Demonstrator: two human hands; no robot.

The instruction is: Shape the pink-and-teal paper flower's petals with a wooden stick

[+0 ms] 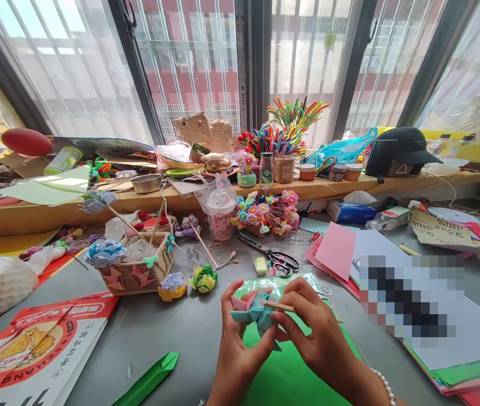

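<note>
Head view: left hand grips blue-pink folded paper; right hand pinches wooden stick against it.

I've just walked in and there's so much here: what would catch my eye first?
Probably the bright bunch of fuzzy stems, above the wooden ledge in front of the windows. Next, low in the middle, the left hand holds a blue-and-pink folded-paper piece while the right hand pinches a thin stick with its tip at the piece, above a vivid green sheet.
</note>
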